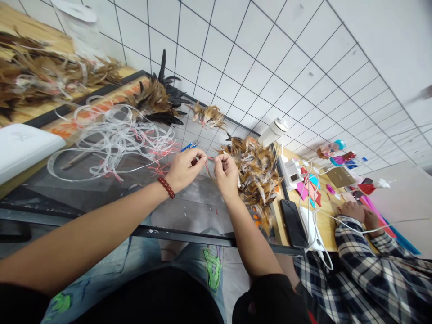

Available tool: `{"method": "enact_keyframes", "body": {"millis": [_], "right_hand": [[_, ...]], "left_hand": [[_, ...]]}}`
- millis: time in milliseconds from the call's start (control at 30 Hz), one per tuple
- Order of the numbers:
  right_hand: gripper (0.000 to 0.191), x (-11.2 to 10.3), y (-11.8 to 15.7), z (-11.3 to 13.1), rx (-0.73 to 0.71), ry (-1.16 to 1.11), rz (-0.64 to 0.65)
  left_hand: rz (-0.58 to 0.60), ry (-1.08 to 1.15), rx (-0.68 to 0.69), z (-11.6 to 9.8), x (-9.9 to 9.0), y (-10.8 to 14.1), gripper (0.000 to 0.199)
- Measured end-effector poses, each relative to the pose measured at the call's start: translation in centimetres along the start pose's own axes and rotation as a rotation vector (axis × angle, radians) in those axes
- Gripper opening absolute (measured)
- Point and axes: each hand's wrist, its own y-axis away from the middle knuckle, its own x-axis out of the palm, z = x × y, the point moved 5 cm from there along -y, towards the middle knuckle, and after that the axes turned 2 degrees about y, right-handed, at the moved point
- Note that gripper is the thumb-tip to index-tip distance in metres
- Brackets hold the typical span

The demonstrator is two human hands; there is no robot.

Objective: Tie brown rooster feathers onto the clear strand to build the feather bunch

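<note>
My left hand (pixel 186 170), with a dark red bead bracelet (pixel 166 187) at the wrist, is closed in a pinch. Close beside it, my right hand (pixel 227 176) pinches too. A thin reddish string (pixel 209 158) runs between the fingertips of both hands, and a short brownish strand hangs below it. Right of my right hand lies a heap of brown feathers (pixel 258 168). Left of my left hand are tangled clear plastic strips (pixel 118 139) with pink threads (pixel 160 167) at their ends. A blue-handled tool (pixel 188 146) rests just behind my hands.
A small feather bunch (pixel 209 117) and a black-brown feather bundle (pixel 158 101) lie by the tiled wall. A white bottle (pixel 274 130) stands behind the heap. To the right are a phone (pixel 293 222), a power strip (pixel 289 173), cables and a person's plaid sleeve (pixel 356 245).
</note>
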Motion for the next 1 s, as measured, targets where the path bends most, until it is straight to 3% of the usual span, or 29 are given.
{"method": "enact_keyframes", "body": {"millis": [267, 533, 733, 1000], "right_hand": [[0.032, 0.2, 0.2, 0.0, 0.015, -0.103, 0.039], [0.024, 0.0, 0.2, 0.1, -0.017, -0.12, 0.024], [0.022, 0.0, 0.1, 0.1, 0.018, -0.156, 0.023], [0.022, -0.3, 0.2, 0.4, -0.039, -0.038, 0.03]], "left_hand": [[0.042, -0.06, 0.105, -0.9, 0.1, 0.2, 0.014], [0.09, -0.106, 0.22, -1.1, 0.3, 0.4, 0.015], [0.019, -0.112, 0.223, -1.4, -0.2, 0.5, 0.014], [0.042, -0.24, 0.285, -0.9, -0.1, 0.8, 0.017]]}}
